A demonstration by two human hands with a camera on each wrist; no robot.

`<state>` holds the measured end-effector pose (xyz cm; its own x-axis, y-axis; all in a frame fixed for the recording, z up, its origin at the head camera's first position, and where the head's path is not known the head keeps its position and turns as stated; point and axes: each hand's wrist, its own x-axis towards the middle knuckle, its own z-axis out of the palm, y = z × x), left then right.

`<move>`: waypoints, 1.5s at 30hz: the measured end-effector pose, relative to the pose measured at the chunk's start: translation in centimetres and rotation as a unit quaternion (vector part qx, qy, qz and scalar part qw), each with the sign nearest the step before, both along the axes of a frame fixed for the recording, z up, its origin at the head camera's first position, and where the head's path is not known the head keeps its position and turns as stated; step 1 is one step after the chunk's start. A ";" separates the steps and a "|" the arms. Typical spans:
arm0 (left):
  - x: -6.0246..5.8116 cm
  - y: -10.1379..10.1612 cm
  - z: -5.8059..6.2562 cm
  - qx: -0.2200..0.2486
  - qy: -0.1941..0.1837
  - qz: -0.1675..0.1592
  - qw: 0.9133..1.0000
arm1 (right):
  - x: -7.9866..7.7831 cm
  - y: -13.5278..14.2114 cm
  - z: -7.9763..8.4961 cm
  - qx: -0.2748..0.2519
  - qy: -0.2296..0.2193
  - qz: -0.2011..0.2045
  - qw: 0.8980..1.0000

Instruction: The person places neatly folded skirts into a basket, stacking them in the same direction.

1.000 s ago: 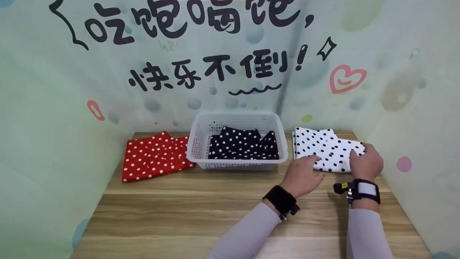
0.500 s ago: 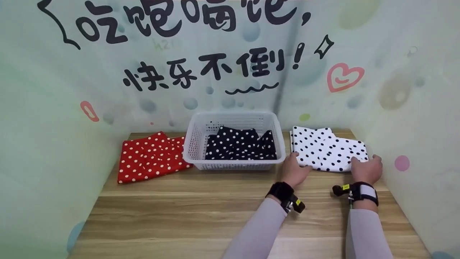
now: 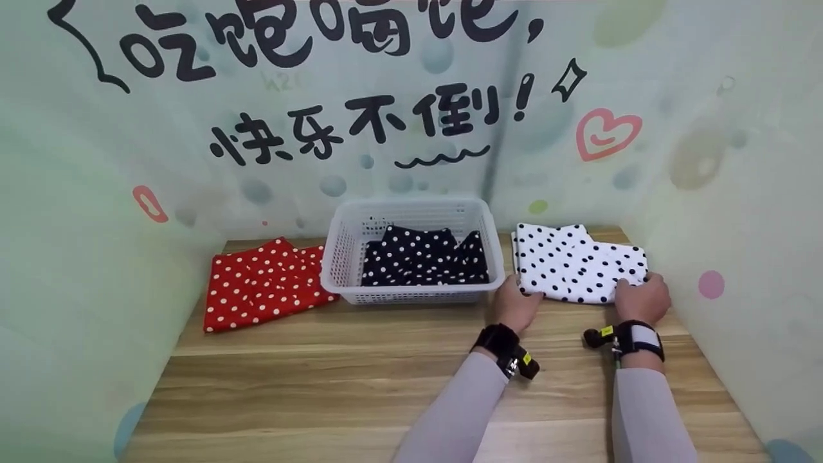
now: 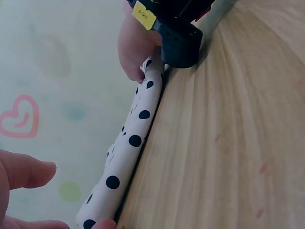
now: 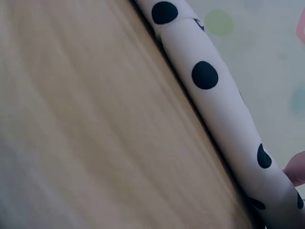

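A folded white cloth with black polka dots (image 3: 566,263) lies on the right of the table. My left hand (image 3: 516,303) is at its front left corner, fingers along the left side and thumb by the front edge. In the left wrist view those fingers (image 4: 28,172) reach out fairly straight. At the other end my right hand (image 3: 645,302) holds the right edge, thumb on top; its other fingertips are hidden. The right wrist view shows the cloth's rounded front fold (image 5: 214,105), with a fingertip (image 5: 296,169) against it.
A white perforated plastic basket (image 3: 411,297) stands at the back centre, holding a black cloth with white dots (image 3: 424,257). Left of it, touching or very near, lies a folded red dotted cloth (image 3: 263,283). A printed wall sheet (image 3: 386,173) bounds the wooden table (image 3: 308,386).
My left hand has moved left from in front of the white cloth to its front left corner. My right hand has stayed at the right edge. The head view has shifted slightly.
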<state>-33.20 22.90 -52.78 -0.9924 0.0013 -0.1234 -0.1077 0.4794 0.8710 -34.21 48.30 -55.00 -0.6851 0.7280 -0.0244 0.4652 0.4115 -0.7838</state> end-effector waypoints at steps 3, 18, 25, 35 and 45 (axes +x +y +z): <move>0.2 0.0 0.0 0.010 -0.007 0.007 1.000 | 0.0 -0.1 -0.1 0.002 0.005 -0.004 1.000; 0.7 -0.4 -0.3 0.013 -0.032 0.028 0.999 | 1.9 -0.4 -1.3 -0.014 0.069 -0.010 0.997; 1.3 -1.4 -0.1 -0.041 -0.036 -0.029 0.998 | 5.6 0.1 -1.3 -0.009 0.064 0.020 0.998; 4.4 -3.7 -0.1 -0.092 -0.004 -0.142 0.986 | 11.8 0.4 -0.6 0.006 0.002 0.056 0.998; 8.4 -7.5 -0.5 -0.152 0.082 -0.272 0.947 | 18.0 -1.0 1.0 0.044 -0.090 0.112 0.989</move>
<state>-24.84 15.41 -53.26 -0.8611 0.5066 -0.0434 0.3522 0.6558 0.6677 -16.18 47.33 -54.03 -0.8195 0.5635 -0.1040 0.4835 0.5825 -0.6534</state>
